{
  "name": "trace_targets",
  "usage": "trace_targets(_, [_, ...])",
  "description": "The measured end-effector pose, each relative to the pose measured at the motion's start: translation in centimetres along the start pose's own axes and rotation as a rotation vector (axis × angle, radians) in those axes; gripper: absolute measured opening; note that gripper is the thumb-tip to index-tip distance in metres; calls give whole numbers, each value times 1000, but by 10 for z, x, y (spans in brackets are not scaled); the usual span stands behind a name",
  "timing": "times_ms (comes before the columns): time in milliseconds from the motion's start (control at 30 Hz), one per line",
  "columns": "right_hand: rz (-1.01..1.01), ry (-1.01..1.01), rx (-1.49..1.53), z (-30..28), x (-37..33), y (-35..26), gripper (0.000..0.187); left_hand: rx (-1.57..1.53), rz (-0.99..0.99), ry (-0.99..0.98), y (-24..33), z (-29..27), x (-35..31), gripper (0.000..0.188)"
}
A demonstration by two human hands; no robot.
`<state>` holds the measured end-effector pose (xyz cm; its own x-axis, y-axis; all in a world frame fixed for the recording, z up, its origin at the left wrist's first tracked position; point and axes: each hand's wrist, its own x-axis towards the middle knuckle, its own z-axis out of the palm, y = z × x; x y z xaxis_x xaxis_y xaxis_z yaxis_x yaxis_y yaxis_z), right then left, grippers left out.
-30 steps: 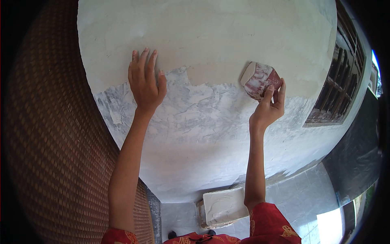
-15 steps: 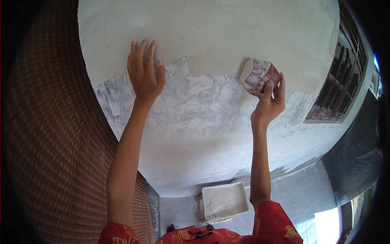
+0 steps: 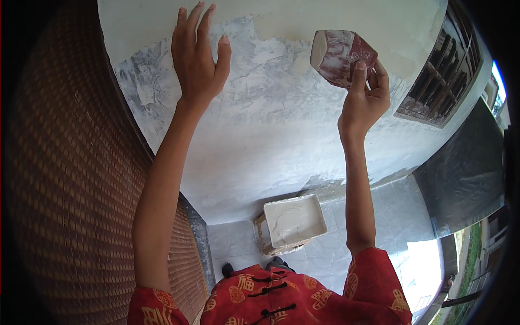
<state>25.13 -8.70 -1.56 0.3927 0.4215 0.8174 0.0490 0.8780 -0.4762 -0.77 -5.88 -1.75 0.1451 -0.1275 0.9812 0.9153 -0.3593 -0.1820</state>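
My right hand point(image 3: 365, 105) grips a dark red putty scraper point(image 3: 344, 58) by its right end, thumb on the near face. White putty coats its left edge and smears its face. The scraper is in front of the wall point(image 3: 244, 135); whether it touches the wall, I cannot tell. My left hand point(image 3: 197, 62) is raised at the left part of the wall, empty, with the fingers stretched out and the thumb apart. Behind both hands the wall carries patchy white and grey putty, with a smoother cream coat above.
A rectangular tub of white putty point(image 3: 324, 216) stands on the grey tiled floor point(image 3: 330, 252) below, close to the wall. Woven brown matting point(image 3: 81, 179) runs along my left. At the right are a dark slatted window point(image 3: 444, 76) and a black sheet point(image 3: 466, 168).
The view has tipped downward, so the tub and more of the floor show. Both hands look larger and higher in the picture. The scraper stays in my right hand.
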Motion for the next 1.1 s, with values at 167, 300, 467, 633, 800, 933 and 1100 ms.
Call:
trace_targets(167, [52,-22,-141,-34,-27,-12,33,-20,-262,-211,36,-23,-27,54])
trace_targets(300, [104,-50,-198,-75,-48,-7,32,-75,-350,-278,68,-34,-60,53])
trace_targets(467, [235,-93,-188,-138,-71,-3,32,-183,-263,-215,115,-46,-104,49])
trace_targets(633, [384,-120,-205,-220,-94,19,33,-65,-438,-395,194,-67,-154,49])
trace_targets(800, [647,-179,-198,-291,-122,39,32,-8,-596,-516,280,-95,-205,49])
trace_targets(933, [847,-179,-131,-328,-144,55,35,6,-721,-658,335,-107,-238,49])
trace_targets(1100, [1013,-174,-157,-354,-174,65,35,-68,-871,-749,375,-114,-278,49])
